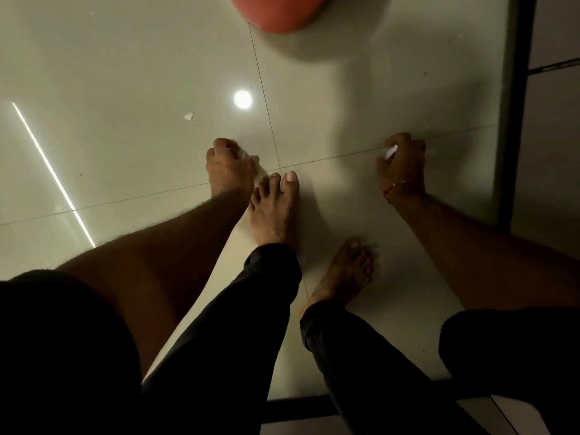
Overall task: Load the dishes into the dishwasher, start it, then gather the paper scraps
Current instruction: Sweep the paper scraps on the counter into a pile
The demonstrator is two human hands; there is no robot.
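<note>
My left hand (228, 166) pinches a white paper scrap (242, 154) at the floor (125, 73); my right hand (403, 160) grips another scrap (391, 151). A third scrap (188, 116) lies beyond my left hand.

I can read no text, label, brand, number or sign anywhere in my view. The paper scraps I can see are too small and blurred to show any print.
</note>
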